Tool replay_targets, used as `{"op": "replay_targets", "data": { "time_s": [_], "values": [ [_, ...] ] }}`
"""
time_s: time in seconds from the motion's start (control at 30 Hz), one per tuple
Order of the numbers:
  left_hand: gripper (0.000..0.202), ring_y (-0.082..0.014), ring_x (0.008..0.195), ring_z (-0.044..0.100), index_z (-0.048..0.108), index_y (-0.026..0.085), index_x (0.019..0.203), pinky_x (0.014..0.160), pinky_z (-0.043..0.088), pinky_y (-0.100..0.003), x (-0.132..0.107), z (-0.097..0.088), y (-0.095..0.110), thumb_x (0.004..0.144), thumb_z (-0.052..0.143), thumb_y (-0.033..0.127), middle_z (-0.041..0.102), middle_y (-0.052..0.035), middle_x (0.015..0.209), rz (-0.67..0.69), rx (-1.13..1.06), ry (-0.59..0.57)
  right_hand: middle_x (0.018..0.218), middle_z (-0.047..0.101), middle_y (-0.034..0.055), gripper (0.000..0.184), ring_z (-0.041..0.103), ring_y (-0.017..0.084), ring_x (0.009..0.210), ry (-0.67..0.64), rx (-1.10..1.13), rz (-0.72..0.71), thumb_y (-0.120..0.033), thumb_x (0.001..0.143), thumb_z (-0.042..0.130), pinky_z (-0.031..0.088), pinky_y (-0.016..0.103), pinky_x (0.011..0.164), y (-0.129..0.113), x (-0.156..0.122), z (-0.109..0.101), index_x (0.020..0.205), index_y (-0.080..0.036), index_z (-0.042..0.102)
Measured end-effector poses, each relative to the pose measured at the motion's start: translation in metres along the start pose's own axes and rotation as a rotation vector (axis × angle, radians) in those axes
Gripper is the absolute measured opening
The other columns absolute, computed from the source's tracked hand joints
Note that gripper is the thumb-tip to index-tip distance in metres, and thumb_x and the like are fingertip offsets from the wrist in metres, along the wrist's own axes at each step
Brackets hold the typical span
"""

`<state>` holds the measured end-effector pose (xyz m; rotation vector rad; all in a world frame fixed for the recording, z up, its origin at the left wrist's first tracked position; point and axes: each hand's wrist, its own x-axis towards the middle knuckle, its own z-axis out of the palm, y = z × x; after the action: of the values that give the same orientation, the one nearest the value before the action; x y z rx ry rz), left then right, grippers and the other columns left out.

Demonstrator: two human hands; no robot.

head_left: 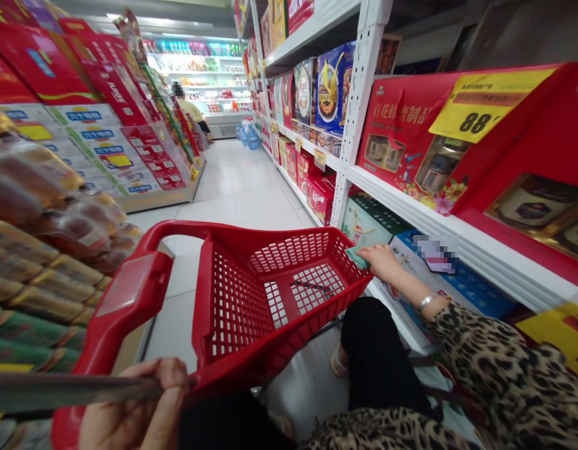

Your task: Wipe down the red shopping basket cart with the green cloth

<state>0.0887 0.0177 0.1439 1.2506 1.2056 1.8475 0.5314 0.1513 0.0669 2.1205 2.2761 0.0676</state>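
Observation:
A red plastic shopping cart (pixel 228 369) stands in front of me, its mesh basket angled to the right and its handle at the left. My right hand (pixel 380 262) is closed on a green cloth (pixel 359 256), pressed against the basket's far right rim. At the lower left, my left hand (pixel 139 403) pinches a long grey rod (pixel 73 392) between thumb and fingers, beside the cart's near side. The rod runs out of the frame at the left edge. A thin dark bar shows at the basket's bottom; whether it lies inside or beneath cannot be made out.
White shelving (pixel 352 119) with red gift boxes (pixel 411 125) borders the right side closely. Stacked packs (pixel 40 262) and cartons (pixel 106 150) line the left. A tiled aisle (pixel 237 181) leads to water jugs (pixel 250 134), a refrigerated display (pixel 214 75) and a person (pixel 191 112).

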Motion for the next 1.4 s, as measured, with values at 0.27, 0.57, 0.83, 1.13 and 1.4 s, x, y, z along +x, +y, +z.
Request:
{"op": "replay_targets", "data": {
  "time_s": [0.27,0.57,0.83,1.13,1.4],
  "values": [
    [0.028,-0.0114,0.069,0.059,0.074,0.022,0.097,0.068,0.057,-0.020,0.000,-0.004,-0.006,0.073,0.087,0.027,0.063,0.0036,0.071,0.043,-0.035,0.020,0.133,0.071,0.0097,0.061,0.058,0.029,0.112,0.200,0.041,0.040,0.000,0.081,0.046,0.036,0.043,0.099,-0.025,-0.060,0.014,0.131,-0.023,0.071],
    [0.027,-0.0109,0.081,0.061,0.068,0.023,0.105,0.076,0.053,-0.018,-0.021,0.021,0.027,0.082,0.081,0.027,0.063,0.0019,0.083,-0.055,0.005,0.049,0.133,0.072,0.0054,0.060,0.057,0.029,0.121,0.536,0.242,-0.211,-0.002,0.084,0.045,0.038,0.051,0.108,-0.112,-0.099,0.018,0.132,-0.028,0.070],
    [0.021,-0.0116,0.075,0.059,0.069,0.025,0.108,0.069,0.052,-0.020,-0.017,0.012,0.015,0.088,0.074,0.031,0.062,0.0006,0.080,0.077,-0.027,-0.052,0.130,0.072,0.0067,0.049,0.055,0.027,0.122,0.742,0.524,-0.545,-0.006,0.096,0.041,0.043,0.052,0.105,-0.212,-0.111,-0.015,0.136,-0.023,0.065],
    [0.028,-0.0131,0.077,0.057,0.071,0.024,0.108,0.072,0.053,-0.021,-0.024,0.011,0.018,0.090,0.069,0.046,0.059,-0.0012,0.080,0.032,-0.073,-0.057,0.124,0.076,0.0015,0.027,0.061,0.022,0.115,0.662,0.624,-0.930,-0.018,0.099,0.056,0.038,0.048,0.110,-0.249,-0.071,-0.052,0.121,-0.027,0.070],
    [0.024,-0.0117,0.075,0.057,0.073,0.027,0.109,0.071,0.053,-0.018,-0.029,0.007,0.015,0.092,0.067,0.044,0.062,-0.0012,0.079,0.016,-0.059,-0.070,0.133,0.072,-0.0031,0.027,0.052,0.017,0.137,0.812,0.453,-1.270,-0.025,0.108,0.050,0.016,0.051,0.123,-0.271,0.002,-0.068,0.126,-0.033,0.069]
  ]
}}
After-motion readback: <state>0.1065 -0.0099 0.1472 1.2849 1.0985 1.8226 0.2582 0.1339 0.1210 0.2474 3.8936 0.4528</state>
